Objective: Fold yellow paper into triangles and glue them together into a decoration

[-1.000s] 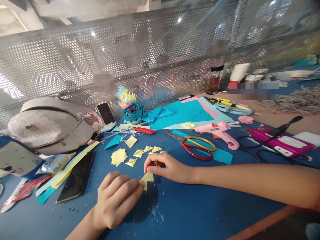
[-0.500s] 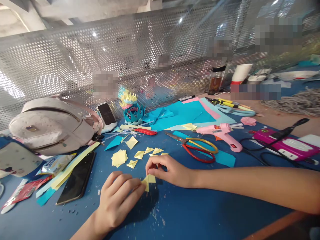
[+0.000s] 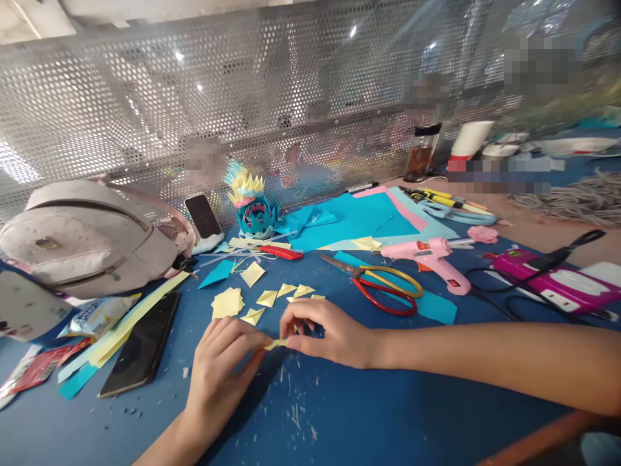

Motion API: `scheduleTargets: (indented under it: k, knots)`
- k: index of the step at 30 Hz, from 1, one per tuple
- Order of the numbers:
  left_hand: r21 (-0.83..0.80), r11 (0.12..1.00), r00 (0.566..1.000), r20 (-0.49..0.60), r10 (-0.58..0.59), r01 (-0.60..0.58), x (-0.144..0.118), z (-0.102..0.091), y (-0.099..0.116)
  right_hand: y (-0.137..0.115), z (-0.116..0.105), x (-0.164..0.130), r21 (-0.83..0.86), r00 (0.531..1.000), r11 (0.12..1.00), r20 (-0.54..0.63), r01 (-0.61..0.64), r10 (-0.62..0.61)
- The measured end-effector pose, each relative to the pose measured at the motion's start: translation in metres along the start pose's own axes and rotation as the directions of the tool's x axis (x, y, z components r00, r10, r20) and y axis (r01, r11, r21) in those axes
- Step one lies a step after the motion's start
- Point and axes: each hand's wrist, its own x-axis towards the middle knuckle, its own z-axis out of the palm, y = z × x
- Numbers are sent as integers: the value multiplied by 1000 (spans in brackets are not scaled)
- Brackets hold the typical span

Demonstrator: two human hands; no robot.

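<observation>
Between my two hands is a small piece of yellow paper [image 3: 276,344], seen nearly edge-on and pinched at both ends. My left hand [image 3: 228,369] grips its left end with the fingertips, closed. The right end is between the thumb and fingers of my right hand [image 3: 330,330], also closed. Just beyond my hands lie several folded yellow paper triangles [image 3: 267,298]. A stack of yellow paper squares [image 3: 227,303] sits behind my left hand, with a single yellow square [image 3: 253,274] farther back.
Scissors [image 3: 383,285] and a pink glue gun [image 3: 436,255] lie to the right, near a magenta power strip [image 3: 557,278]. A red cutter [image 3: 281,252] and a folded-paper model [image 3: 255,210] stand farther back. At left are a black phone [image 3: 143,343] and a backpack [image 3: 87,239].
The yellow paper has turned from showing its folded face to lying nearly edge-on, slightly higher. My left hand has tilted and risen a little; my right fingers have closed in on the paper.
</observation>
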Motion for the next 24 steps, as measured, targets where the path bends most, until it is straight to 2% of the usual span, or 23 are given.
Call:
scheduleTargets:
  k: [6,12,19,24]
  knots:
    - [-95,980,984,11,-176,176,-2,3,-2,1,1,-1,-74,998,997,-52,-23,19]
    - [-191,929,948,42,-314,316,-2,5,0,-3,1,2,-54,996,995,-51,-79,76]
    - [-273,801,846,143,-513,532,-1,9,4,-2,2,2,-26,995,996,-36,-89,88]
    - [-334,716,789,216,-575,613,-3,11,2,0,3,2,-36,995,995,-32,-91,90]
